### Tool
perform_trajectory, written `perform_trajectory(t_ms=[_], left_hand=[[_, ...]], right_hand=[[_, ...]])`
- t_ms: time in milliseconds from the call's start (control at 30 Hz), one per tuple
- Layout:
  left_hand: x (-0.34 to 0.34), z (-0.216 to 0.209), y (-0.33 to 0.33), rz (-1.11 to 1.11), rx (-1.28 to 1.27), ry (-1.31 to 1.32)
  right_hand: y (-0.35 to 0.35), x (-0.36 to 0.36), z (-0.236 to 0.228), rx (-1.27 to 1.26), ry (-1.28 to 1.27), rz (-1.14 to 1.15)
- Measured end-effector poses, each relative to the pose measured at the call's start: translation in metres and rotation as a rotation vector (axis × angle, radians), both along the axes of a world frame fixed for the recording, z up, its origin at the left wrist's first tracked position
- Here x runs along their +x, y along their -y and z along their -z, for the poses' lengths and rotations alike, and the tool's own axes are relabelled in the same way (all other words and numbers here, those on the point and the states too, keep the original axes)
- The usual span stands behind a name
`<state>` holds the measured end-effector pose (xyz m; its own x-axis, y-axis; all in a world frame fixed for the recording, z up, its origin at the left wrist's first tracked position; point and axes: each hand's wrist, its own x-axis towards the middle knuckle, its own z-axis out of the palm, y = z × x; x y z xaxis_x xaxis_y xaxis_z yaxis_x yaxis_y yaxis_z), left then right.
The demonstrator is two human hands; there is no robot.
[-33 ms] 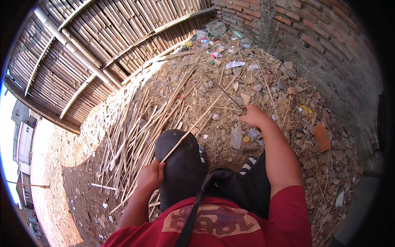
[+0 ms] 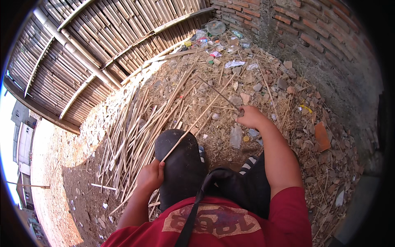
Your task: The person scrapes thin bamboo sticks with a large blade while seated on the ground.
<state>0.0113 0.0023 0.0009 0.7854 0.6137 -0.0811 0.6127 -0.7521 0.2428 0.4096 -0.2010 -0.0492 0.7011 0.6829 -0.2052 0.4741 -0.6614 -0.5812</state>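
My left hand [image 2: 150,176] is closed around a long pale bamboo strip [image 2: 183,136] beside my left knee. The strip crosses over the dark trouser knee [image 2: 177,162] and reaches forward above the ground; its other end runs back past my left forearm. In my right hand [image 2: 250,117] is a long, thin dark tool [image 2: 218,92] that looks like a narrow blade seen edge-on. It points forward and left, its shaft close to the strip's far part. My fingers hide its handle end.
A loose pile of bamboo strips [image 2: 127,144] lies on the left. Ahead are rubble, dry straw and litter, with a clear plastic bottle [image 2: 235,137] near my right hand. A bamboo wall [image 2: 135,29] stands at the far left, a brick wall [image 2: 321,37] at the right.
My right hand and the dark tool have shifted slightly left. The left hand and the strip stay in place.
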Motion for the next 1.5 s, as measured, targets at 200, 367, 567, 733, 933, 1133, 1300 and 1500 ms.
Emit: perform_trajectory(t_ms=[200, 367, 567, 733, 933, 1133, 1300, 1500], left_hand=[[0.001, 0.003, -0.001, 0.054, -0.008, 0.065], [-0.002, 0.005, -0.007, 0.122, 0.044, 0.107], [0.003, 0.003, -0.014, 0.166, 0.012, 0.114], [0.001, -0.004, -0.011, 0.066, -0.027, 0.010], [0.002, -0.031, -0.008, 0.011, -0.099, -0.113], [-0.004, -0.016, -0.011, 0.011, -0.065, -0.095], [0.001, -0.023, -0.012, 0.030, -0.053, -0.088], [0.001, -0.018, -0.010, 0.013, -0.053, -0.062]], right_hand=[[-0.024, -0.053, -0.052, -0.235, -0.005, -0.537], [-0.013, -0.009, -0.006, 0.007, -0.107, -0.098], [-0.019, -0.053, -0.047, -0.247, -0.012, -0.545], [-0.005, -0.024, -0.030, -0.099, -0.055, -0.362], [0.005, -0.017, -0.031, -0.218, -0.041, -0.283], [-0.007, -0.020, -0.023, -0.198, -0.100, -0.344], [0.004, -0.009, -0.020, -0.218, -0.289, -0.147], [-0.009, -0.023, -0.021, -0.211, 0.002, -0.341]])
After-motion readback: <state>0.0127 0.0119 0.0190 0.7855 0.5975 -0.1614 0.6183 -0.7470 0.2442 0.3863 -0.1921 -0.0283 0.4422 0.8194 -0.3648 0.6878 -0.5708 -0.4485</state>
